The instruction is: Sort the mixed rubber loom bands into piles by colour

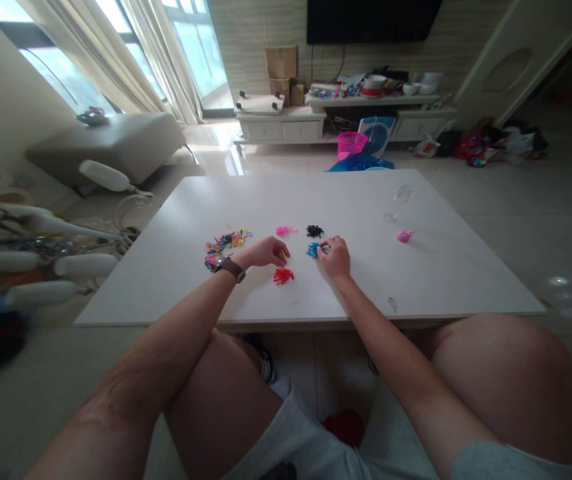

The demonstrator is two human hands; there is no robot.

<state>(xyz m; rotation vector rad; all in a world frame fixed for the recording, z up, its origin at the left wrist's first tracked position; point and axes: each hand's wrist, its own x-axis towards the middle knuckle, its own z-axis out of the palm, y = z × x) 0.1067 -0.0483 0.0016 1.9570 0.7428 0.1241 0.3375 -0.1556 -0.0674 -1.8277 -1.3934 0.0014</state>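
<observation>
On the white table (246, 300), my left hand (267, 252) is closed just above the red pile (283, 276), with something small and yellowish at its fingertips. My right hand (335, 257) has its fingers pressed together at the right edge of the blue pile (312, 250); what they hold, if anything, is too small to name. Behind the hands lie a pink pile (284, 231) and a black pile (315, 231). A mixed multicoloured heap (225, 244) of small loops spreads left of my left hand, partly hidden by my wrist.
A pink object (405, 236) and a clear container (403, 195) stand on the right of the table. A small clear item (392, 304) lies near the front edge. Beyond the table are a pink basket (351, 144) and a low cabinet (286, 127).
</observation>
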